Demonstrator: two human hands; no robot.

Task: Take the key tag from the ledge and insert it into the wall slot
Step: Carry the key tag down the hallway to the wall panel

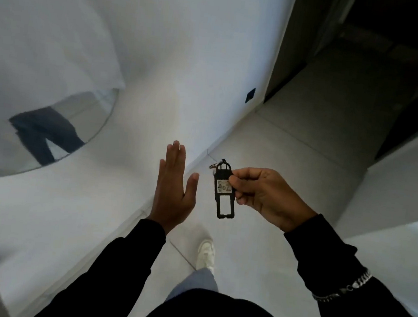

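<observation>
My right hand (pixel 268 195) pinches a black plastic key tag (pixel 224 189) by its side, between thumb and fingertips. The tag hangs upright over the floor, with a small paper label on it and a metal ring at its top. My left hand (pixel 172 188) is flat with the fingers straight and together, palm toward the white wall, a short way left of the tag and holding nothing. A small dark plate (pixel 250 95) sits low on the white wall farther ahead. I cannot tell whether it is the slot.
A round mirror (pixel 58 129) hangs on the white wall at left. A dark doorway (pixel 330 49) opens ahead on the right, and a white wall corner (pixel 392 193) stands at right. Pale floor tiles (pixel 294 146) stretch ahead; my white shoe (pixel 206 253) is below the hands.
</observation>
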